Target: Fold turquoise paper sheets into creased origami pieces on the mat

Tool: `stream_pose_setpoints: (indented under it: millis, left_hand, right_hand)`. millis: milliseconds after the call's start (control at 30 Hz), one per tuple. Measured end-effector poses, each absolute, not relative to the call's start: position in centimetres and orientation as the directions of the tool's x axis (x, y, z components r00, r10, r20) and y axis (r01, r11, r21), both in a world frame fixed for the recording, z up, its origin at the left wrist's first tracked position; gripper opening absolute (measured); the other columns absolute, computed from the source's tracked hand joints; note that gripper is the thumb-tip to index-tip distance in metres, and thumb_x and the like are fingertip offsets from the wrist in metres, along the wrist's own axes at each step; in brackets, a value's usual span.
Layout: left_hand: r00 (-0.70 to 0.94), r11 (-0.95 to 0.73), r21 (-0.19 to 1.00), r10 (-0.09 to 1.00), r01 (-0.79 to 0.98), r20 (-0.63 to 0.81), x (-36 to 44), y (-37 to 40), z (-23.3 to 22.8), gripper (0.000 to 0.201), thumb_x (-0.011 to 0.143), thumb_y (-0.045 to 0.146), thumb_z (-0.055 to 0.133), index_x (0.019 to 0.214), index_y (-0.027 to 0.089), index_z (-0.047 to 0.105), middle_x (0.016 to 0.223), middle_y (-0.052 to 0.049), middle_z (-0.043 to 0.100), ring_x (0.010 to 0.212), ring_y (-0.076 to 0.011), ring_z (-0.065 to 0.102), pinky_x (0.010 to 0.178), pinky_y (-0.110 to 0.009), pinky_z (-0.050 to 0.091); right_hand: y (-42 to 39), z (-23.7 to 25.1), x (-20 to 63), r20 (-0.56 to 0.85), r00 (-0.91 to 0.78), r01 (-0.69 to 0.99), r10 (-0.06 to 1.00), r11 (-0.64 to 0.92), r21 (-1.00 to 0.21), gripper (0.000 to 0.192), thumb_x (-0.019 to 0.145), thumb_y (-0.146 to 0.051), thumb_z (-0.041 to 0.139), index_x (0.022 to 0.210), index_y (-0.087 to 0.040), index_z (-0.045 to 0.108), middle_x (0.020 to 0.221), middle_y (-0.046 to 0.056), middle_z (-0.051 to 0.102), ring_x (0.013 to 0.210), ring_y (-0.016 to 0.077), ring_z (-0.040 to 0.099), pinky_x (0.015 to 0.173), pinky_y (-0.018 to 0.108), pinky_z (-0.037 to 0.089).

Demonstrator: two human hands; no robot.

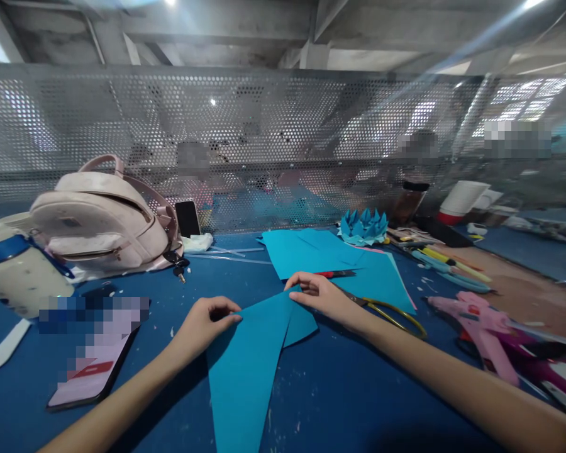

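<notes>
The held paper [248,358] is plain bright turquoise, like the loose sheets [306,248] and the paper flower [364,228], while the counter [339,396] is deep blue flecked with white specks. The backpack [101,217] is pale pink, the scissors [368,303] have olive-yellow handles, the glue gun [483,327] is light pink, and the flat phone [104,352] shows lilac with a red patch. The container [28,280] is cream with dark spots and a blue band, the cup [463,198] white with a red bottom, and the panel [264,126] silver-grey, dotted with round holes.
</notes>
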State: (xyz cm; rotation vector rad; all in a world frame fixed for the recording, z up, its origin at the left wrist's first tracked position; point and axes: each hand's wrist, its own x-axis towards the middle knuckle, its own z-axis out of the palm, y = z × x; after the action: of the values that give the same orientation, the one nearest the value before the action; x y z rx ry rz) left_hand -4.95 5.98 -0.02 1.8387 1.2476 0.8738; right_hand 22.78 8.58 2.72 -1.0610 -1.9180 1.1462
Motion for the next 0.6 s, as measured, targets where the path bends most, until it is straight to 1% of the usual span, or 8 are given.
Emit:
stream_pose_setpoints:
  millis: [67, 133, 200, 300, 433, 600]
  left_hand:
    - [0.282, -0.274, 0.848, 0.947, 0.454, 0.154, -4.9, 5.8, 0.3, 0.017, 0.077, 0.032, 0.064, 0.074, 0.019, 0.074, 0.078, -0.006, 0.074, 0.074, -0.0231, 0.064, 0.069, -0.031, 0.046]
    - [0.271, -0.288, 0.841, 0.946, 0.457, 0.177, -4.8, 5.6, 0.8, 0.016, 0.077, 0.031, 0.063, 0.072, 0.020, 0.074, 0.077, -0.006, 0.074, 0.075, -0.0236, 0.064, 0.071, -0.032, 0.046]
    - [0.263, -0.296, 0.839, 0.946, 0.457, 0.190, -4.8, 5.4, 1.2, 0.017, 0.078, 0.031, 0.062, 0.069, 0.020, 0.073, 0.076, -0.006, 0.073, 0.074, -0.0238, 0.064, 0.070, -0.032, 0.045]
    - [0.268, -0.302, 0.837, 0.944, 0.455, 0.195, -4.8, 5.2, 1.3, 0.019, 0.078, 0.032, 0.061, 0.068, 0.019, 0.071, 0.073, -0.006, 0.071, 0.072, -0.0235, 0.063, 0.067, -0.031, 0.044]
    - [0.281, -0.308, 0.836, 0.940, 0.454, 0.193, -4.9, 5.2, 1.3, 0.022, 0.080, 0.034, 0.060, 0.067, 0.018, 0.068, 0.070, -0.005, 0.067, 0.068, -0.0210, 0.060, 0.064, -0.029, 0.042]
    - [0.284, -0.321, 0.834, 0.936, 0.449, 0.208, -5.1, 5.3, 1.2, 0.024, 0.082, 0.036, 0.058, 0.068, 0.017, 0.066, 0.067, -0.003, 0.064, 0.065, -0.0188, 0.057, 0.060, -0.027, 0.040]
  right_hand:
    - [8.5, 2.7, 22.7, 0.152, -0.488, 0.379, 0.860, 0.365, -0.850, 0.019, 0.082, -0.040, 0.065, 0.089, -0.022, 0.067, 0.084, 0.002, 0.063, 0.067, 0.0154, 0.051, 0.059, 0.027, 0.036]
    - [8.3, 2.7, 22.6, 0.169, -0.499, 0.403, 0.850, 0.400, -0.823, 0.017, 0.085, -0.038, 0.062, 0.086, -0.022, 0.067, 0.084, 0.003, 0.064, 0.069, 0.0172, 0.053, 0.060, 0.028, 0.037]
    - [8.1, 2.9, 22.5, 0.185, -0.490, 0.390, 0.852, 0.404, -0.827, 0.020, 0.087, -0.039, 0.058, 0.081, -0.021, 0.065, 0.081, 0.003, 0.064, 0.074, 0.0192, 0.055, 0.064, 0.029, 0.039]
    - [7.9, 3.2, 22.4, 0.211, -0.475, 0.367, 0.854, 0.410, -0.835, 0.023, 0.088, -0.039, 0.056, 0.076, -0.020, 0.061, 0.076, 0.003, 0.061, 0.073, 0.0189, 0.055, 0.064, 0.028, 0.040]
    - [8.1, 3.3, 22.6, 0.235, -0.472, 0.381, 0.850, 0.437, -0.814, 0.022, 0.090, -0.038, 0.055, 0.076, -0.021, 0.059, 0.076, 0.003, 0.060, 0.072, 0.0184, 0.054, 0.064, 0.028, 0.040]
    - [8.8, 2.8, 23.0, 0.257, -0.396, 0.393, 0.882, 0.416, -0.820, 0.026, 0.088, -0.042, 0.056, 0.075, -0.020, 0.058, 0.072, 0.001, 0.058, 0.068, 0.0172, 0.053, 0.061, 0.027, 0.038]
